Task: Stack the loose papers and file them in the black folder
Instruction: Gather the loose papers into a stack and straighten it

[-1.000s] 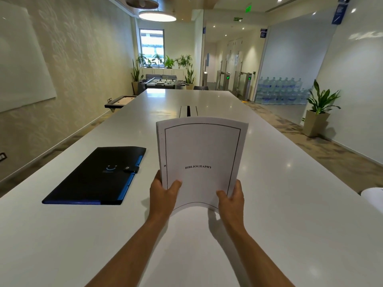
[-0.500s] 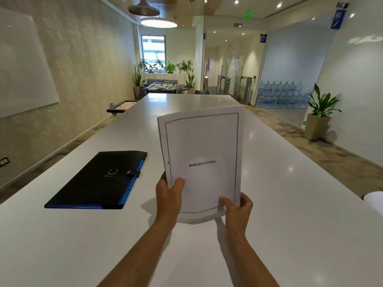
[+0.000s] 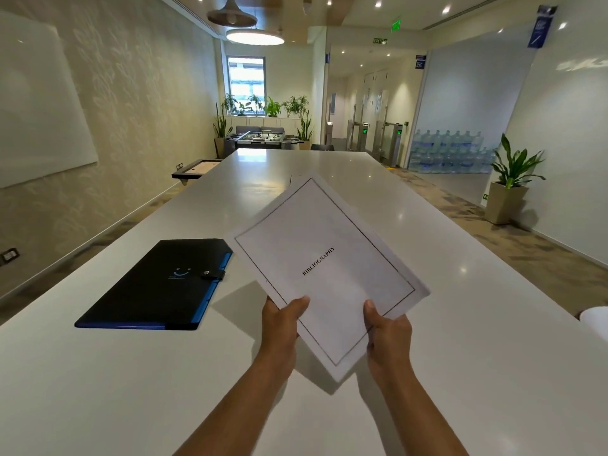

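A stack of white papers [image 3: 329, 258], top sheet bordered and printed "BIBLIOGRAPHY", is held above the long white table [image 3: 460, 324], turned so one corner points toward me. My left hand [image 3: 284, 320] grips its lower left edge, thumb on top. My right hand [image 3: 388, 327] grips its lower right edge, thumb on top. The black folder [image 3: 158, 287] lies flat on the table to the left of the papers, closed by a snap tab, with blue edges showing along its right side.
A white round object [image 3: 595, 320] sits at the table's right edge. A slot lies in the table's middle behind the papers. A potted plant [image 3: 508, 189] stands on the floor at right, water bottles [image 3: 450, 153] behind it.
The paper stack has been rotated from upright to a diagonal tilt, its text now running up to the right. Both hands have shifted along the lower edges. The folder has not moved.
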`<state>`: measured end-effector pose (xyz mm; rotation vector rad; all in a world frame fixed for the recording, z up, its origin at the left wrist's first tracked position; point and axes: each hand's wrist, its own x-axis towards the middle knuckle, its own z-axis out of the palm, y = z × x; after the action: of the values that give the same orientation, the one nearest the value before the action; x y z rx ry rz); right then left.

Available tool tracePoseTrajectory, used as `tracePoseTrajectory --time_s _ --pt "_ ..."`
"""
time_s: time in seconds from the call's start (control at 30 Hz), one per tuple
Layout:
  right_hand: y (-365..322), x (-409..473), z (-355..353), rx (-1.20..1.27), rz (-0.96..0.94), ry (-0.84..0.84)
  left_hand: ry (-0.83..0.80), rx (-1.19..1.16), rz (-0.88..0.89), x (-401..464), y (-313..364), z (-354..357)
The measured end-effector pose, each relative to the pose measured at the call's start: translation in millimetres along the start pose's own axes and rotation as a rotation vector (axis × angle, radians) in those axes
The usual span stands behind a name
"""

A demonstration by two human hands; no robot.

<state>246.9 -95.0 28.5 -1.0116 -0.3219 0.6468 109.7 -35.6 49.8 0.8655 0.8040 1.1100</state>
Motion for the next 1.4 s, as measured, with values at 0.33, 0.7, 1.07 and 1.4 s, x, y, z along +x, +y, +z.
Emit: tracePoseTrajectory --time_s 0.33,0.7,1.07,1.4 --pt "-53.4 27.8 -38.0 -0.432 -0.152 -0.224 0.123 0.493 0.29 38.7 45.0 -55.2" --pt "-66.6 33.7 -27.3 -0.516 -0.34 -0.363 -0.038 0.592 0.356 41.3 57.6 -46.5" --pt "-43.6 27.6 -29.9 -0.484 -0.464 -0.31 -0.025 0.579 0.476 36.7 29.8 -53.7" --pt "-54.3 30.3 -14.8 -0.766 -0.773 -0.238 0.045 0.858 0.853 34.1 47.4 -36.8"
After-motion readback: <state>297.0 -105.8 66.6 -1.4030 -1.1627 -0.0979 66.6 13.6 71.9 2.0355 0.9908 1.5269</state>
